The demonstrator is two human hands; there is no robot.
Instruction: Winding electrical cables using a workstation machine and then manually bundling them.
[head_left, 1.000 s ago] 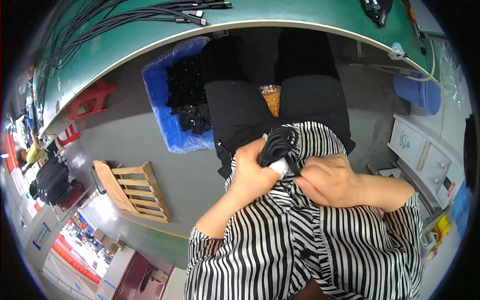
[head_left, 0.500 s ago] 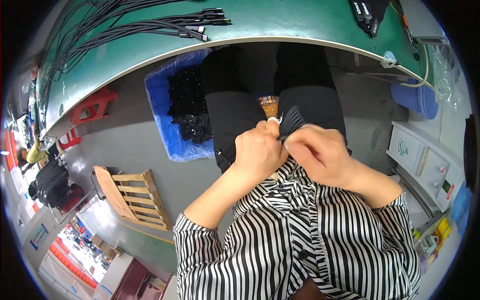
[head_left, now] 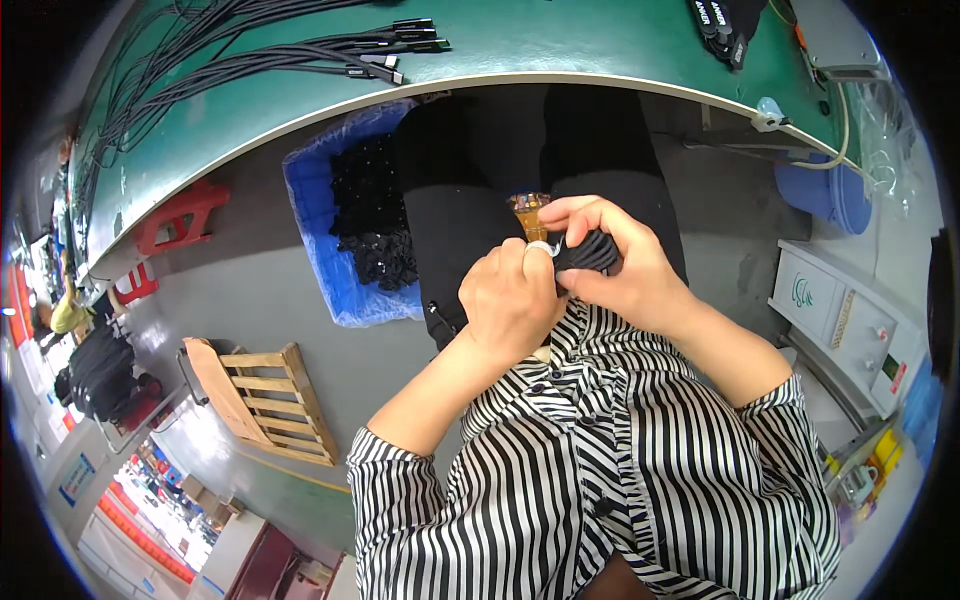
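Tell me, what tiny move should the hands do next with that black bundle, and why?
Probably pull the pale band snug around the coiled black cable. The right hand pinches the coil while the left hand grips the band at its end, and the band looks only partly wrapped.

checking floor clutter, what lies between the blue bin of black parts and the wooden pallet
In the head view, only bare grey floor lies between the blue bin and the wooden pallet; nothing rests on that stretch.
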